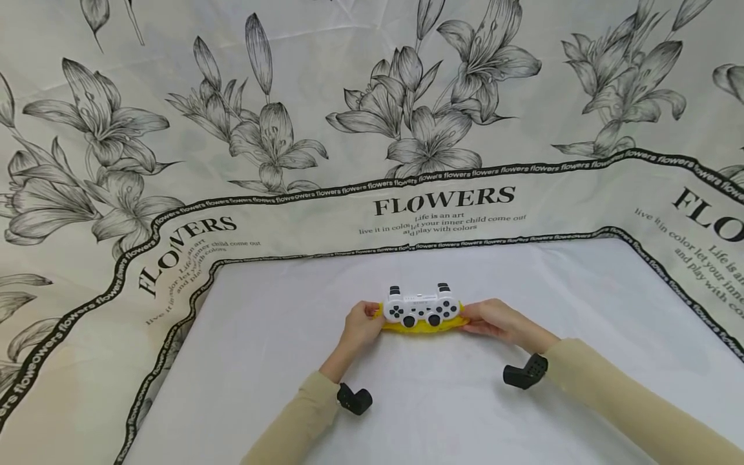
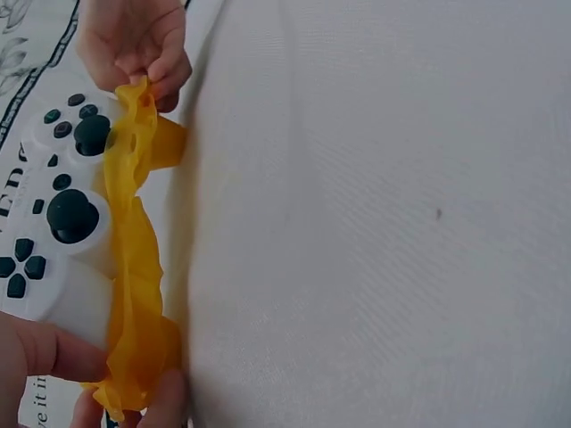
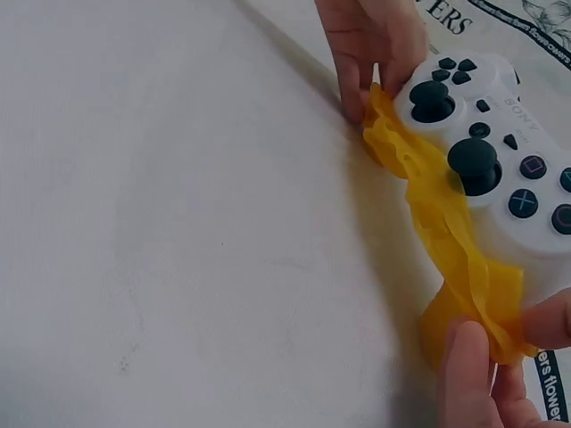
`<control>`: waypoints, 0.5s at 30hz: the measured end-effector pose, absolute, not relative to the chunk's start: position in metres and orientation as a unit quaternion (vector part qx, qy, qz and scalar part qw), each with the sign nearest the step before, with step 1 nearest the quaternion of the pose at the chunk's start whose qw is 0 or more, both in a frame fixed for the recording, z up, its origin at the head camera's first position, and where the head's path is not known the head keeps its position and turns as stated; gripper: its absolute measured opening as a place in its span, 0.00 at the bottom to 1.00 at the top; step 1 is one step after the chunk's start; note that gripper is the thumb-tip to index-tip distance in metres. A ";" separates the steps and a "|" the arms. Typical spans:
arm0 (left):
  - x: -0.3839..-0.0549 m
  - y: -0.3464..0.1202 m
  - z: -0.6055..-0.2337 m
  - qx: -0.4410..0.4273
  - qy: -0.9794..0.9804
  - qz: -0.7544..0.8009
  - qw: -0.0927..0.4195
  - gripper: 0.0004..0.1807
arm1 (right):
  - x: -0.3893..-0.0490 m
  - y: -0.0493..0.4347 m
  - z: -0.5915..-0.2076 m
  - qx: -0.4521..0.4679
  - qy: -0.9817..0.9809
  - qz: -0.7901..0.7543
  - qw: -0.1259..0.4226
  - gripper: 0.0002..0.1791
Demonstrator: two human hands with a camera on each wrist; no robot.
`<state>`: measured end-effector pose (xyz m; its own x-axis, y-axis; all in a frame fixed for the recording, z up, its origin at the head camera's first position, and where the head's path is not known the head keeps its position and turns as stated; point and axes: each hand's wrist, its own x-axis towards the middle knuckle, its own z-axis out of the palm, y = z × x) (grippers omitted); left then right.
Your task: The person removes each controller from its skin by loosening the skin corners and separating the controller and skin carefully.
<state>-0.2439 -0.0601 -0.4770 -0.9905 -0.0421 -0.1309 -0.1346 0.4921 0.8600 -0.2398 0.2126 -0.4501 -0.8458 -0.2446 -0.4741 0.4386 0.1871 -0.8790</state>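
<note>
A white game controller [image 1: 416, 307] with black thumbsticks faces up in the head view, partly inside a yellow soft silicone cover [image 1: 424, 327]. The cover's wavy, stretched edge [image 2: 136, 267] runs along the handle side in the left wrist view. My left hand [image 1: 363, 325] pinches the cover's left end, its thumb on top and fingers below. At the other end my right hand [image 1: 495, 319] pinches the cover between thumb and fingers, beside the controller's handle. The right wrist view shows the controller's face buttons [image 3: 524, 203] uncovered. The controller's underside is hidden.
A white cloth [image 1: 290, 361] covers the table. Behind it and at the sides stands a flower-printed fabric [image 1: 279, 142] with black lettered trim. Black wrist cameras hang from the left sleeve [image 1: 316, 403] and right sleeve [image 1: 604, 374].
</note>
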 end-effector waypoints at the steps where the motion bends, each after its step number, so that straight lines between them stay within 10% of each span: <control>1: -0.245 -0.060 -0.476 -0.056 0.865 0.496 0.052 0.16 | -0.240 0.212 -0.450 0.060 0.733 -0.624 0.264 0.28; 15: -0.263 -0.072 -0.472 -0.061 0.826 0.539 0.154 0.23 | -0.246 0.206 -0.452 0.049 0.802 -0.550 0.229 0.26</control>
<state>-0.2625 -0.0719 -0.4723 -0.9453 0.0651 -0.3197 -0.2665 0.4111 0.8718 -0.2462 0.2064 -0.4523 -0.8906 -0.1722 -0.4209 0.3306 0.3903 -0.8593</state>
